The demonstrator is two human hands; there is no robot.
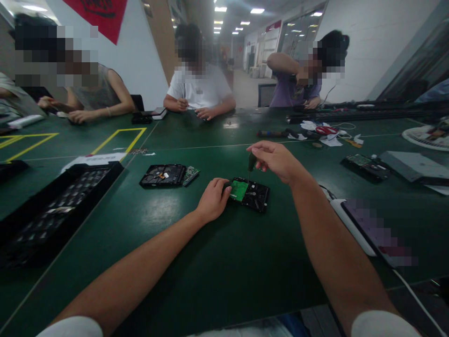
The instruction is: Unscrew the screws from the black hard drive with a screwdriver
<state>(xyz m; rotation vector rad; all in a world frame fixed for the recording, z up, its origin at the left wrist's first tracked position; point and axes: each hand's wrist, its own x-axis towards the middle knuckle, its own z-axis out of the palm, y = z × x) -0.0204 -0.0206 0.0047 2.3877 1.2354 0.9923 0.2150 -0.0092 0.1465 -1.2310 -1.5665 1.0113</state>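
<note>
Between both hands' fingers (226, 191), the black hard drive (258, 195) lies flat.

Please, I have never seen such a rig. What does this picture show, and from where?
There is no machine: the one picture comes from a camera on a person's head, looking forward and down. Their bare left hand touches a flat black drive with a green circuit board. Their right hand holds a thin tool with a dark green handle above it. On the green table also lie a second black drive, a small loose board and a long black tray. People sit opposite.
</note>
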